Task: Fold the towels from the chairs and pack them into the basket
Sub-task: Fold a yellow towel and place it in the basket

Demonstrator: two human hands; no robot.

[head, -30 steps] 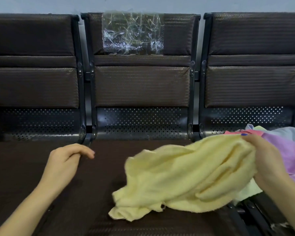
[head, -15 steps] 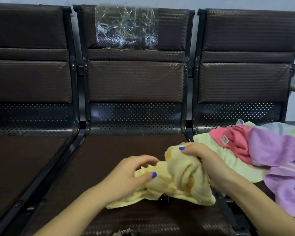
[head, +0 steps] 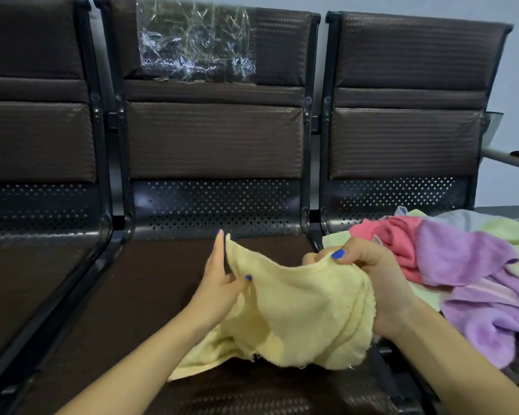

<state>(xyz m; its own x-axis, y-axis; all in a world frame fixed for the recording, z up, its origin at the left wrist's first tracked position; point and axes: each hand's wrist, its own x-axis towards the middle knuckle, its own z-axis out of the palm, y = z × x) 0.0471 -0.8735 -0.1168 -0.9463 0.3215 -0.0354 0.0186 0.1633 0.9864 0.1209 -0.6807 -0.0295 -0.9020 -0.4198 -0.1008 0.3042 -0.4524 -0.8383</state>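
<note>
now yellow towel (head: 297,310) between fingers (head: 219,253) (pinched)

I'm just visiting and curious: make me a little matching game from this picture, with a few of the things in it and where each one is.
Things:
1. yellow towel
2. pink towel
3. clear plastic sheet
4. purple towel

Places:
A. on the middle chair's backrest
B. held in both hands
C. in the pile, right of the pink one
D. in the pile, just behind the right hand

Pairs: 1-B, 2-D, 3-A, 4-C
</note>
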